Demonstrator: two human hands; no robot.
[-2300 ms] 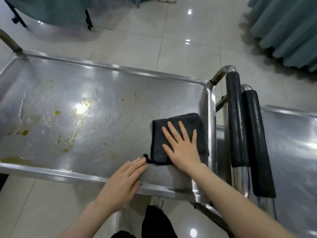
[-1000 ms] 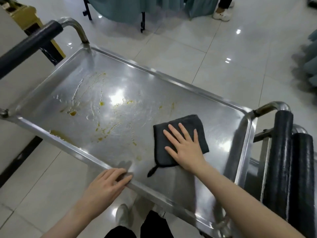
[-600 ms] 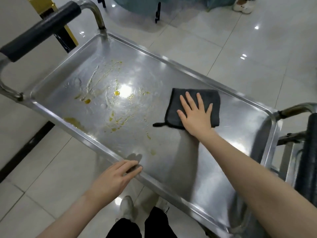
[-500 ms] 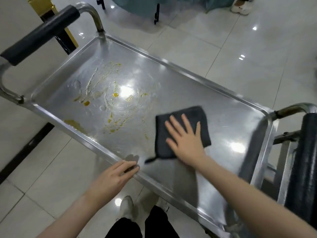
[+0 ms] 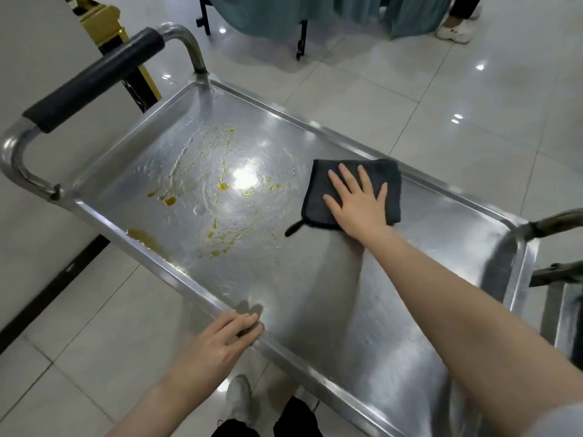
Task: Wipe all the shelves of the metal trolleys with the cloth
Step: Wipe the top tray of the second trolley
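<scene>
Flat on the dark grey cloth [image 5: 317, 197], the right hand [image 5: 358, 205] presses down with its fingers [image 5: 347, 181] straight and spread apart, palm on the fabric and nothing gripped. The cloth lies folded into a square on the top shelf [image 5: 315, 294] of the metal trolley, close to the shelf's far rim, with a small loop sticking out at its near left corner. Left of the cloth, yellow-brown smears and drops [image 5: 223, 186] spread over the steel, with a thicker streak against the near rim. Nearer the camera than the cloth, the left hand [image 5: 220, 342] rests on the shelf's near rim, fingers straight and close together, their tips lying on the metal. Far left of the cloth rises the trolley's push handle with a black grip [image 5: 94, 80]. Right of the cloth, part of a second trolley [image 5: 555, 222] shows at the frame edge. Beyond the cloth, across pale glossy floor tiles [image 5: 410, 89], hang teal drapes [image 5: 268, 14] beside a white shoe [image 5: 454, 31].
</scene>
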